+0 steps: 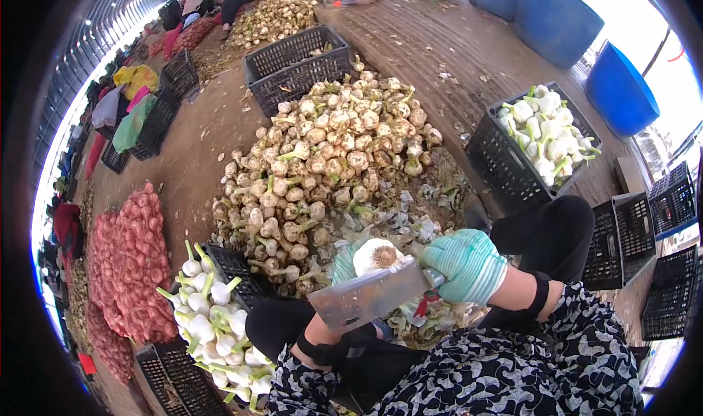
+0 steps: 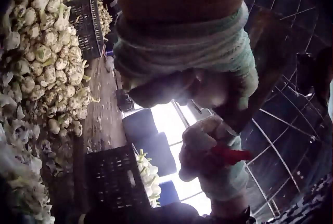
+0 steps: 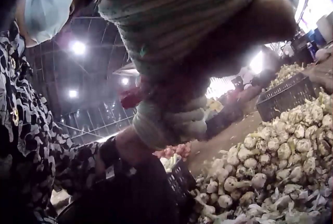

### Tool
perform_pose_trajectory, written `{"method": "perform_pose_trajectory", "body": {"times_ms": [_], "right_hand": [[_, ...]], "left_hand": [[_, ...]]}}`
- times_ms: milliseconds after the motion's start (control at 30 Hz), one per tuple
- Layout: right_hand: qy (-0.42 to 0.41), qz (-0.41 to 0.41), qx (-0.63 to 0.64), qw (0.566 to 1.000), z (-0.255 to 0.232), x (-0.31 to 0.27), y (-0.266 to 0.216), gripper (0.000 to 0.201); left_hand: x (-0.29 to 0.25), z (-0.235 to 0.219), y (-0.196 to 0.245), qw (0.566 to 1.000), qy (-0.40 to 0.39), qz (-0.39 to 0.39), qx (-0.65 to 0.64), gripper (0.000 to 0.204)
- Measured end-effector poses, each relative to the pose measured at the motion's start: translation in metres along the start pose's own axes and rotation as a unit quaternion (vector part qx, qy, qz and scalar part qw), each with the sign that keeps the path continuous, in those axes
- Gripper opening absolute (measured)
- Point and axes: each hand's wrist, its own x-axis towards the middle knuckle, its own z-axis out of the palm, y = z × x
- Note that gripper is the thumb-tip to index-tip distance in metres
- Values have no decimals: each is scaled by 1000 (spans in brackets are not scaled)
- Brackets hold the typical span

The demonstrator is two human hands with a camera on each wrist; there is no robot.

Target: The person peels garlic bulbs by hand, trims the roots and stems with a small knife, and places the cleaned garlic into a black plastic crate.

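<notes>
My right hand (image 1: 465, 266), in a pale green striped glove, grips a cleaver (image 1: 366, 299) by its handle. The wide blade lies slantwise in front of my left hand (image 1: 343, 264), hiding much of it. In that gloved left hand I hold a white garlic bulb (image 1: 377, 257), its brown root end facing up beside the blade's upper edge. Something red (image 2: 229, 155) sticks out at the right hand in the left wrist view. Both gloved hands show in the right wrist view, the right one (image 3: 177, 31) large and dark above the left (image 3: 171, 122).
A heap of untrimmed garlic (image 1: 329, 152) lies ahead, with loose peelings (image 1: 410, 225) nearer me. Crates of white garlic stand at right (image 1: 512, 160) and left, where bulbs (image 1: 216, 321) pile high. Red net sacks (image 1: 132, 262) lie farther left; a black crate (image 1: 296, 72) stands behind the heap.
</notes>
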Motion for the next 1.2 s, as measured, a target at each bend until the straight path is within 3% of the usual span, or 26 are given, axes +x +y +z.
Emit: {"method": "perform_pose_trajectory", "body": {"times_ms": [200,333,433,467,500,533,567,600,633,667,700,733,833,867,933,1000,1033,1067,1100,1133,1167,1200], "right_hand": [[116,-48,-4,992,15,-1,16,24],[101,-44,-10,994,14,-2,18,24],[143,-60,-14,988,14,-1,23,21],[119,6,-47,992,12,0,28,17],[95,71,-80,990,9,1,36,13],[184,113,-105,971,0,-4,67,7],[188,249,43,949,-4,-14,105,13],[284,266,116,914,5,-13,142,22],[320,231,8,919,-35,-14,88,26],[313,215,22,925,-47,-12,70,27],[305,203,37,930,-55,-12,62,28],[298,188,51,934,-63,-13,58,29],[355,199,28,913,-87,-28,59,28],[369,206,114,899,-95,-40,69,25],[478,226,163,833,-112,-71,78,16],[600,183,249,738,-103,-115,116,11],[644,202,127,727,-84,-145,149,9],[702,180,375,578,-55,-172,177,10],[709,250,325,574,-1,-206,225,8],[658,367,278,596,54,-233,247,9],[656,443,220,570,125,-249,277,27],[561,583,95,580,128,-231,228,30]], "left_hand": [[-11,-11,-8,992,-25,-1,126,46],[-17,-16,-13,977,-48,-5,210,49],[-19,-17,-16,961,-61,-6,270,51],[-15,0,-4,955,-66,-7,289,52],[-17,20,12,950,-50,47,303,48],[-15,55,42,943,-34,99,317,45],[-16,46,46,879,-5,191,437,39],[-9,41,50,877,1,199,438,39],[-2,41,49,823,19,221,524,36],[-2,43,46,763,24,228,605,33],[5,55,48,865,64,120,483,36],[8,53,41,905,55,125,403,42],[12,46,40,874,34,141,463,49],[15,45,39,865,58,134,480,50],[22,54,38,842,78,142,514,55],[26,54,29,854,93,139,492,48],[32,44,19,958,132,76,244,47],[37,32,10,986,165,-10,-14,46],[35,20,6,983,169,18,75,46],[37,14,1,969,178,51,165,46],[42,26,5,976,196,29,93,45],[41,39,13,976,219,6,23,45]]}}
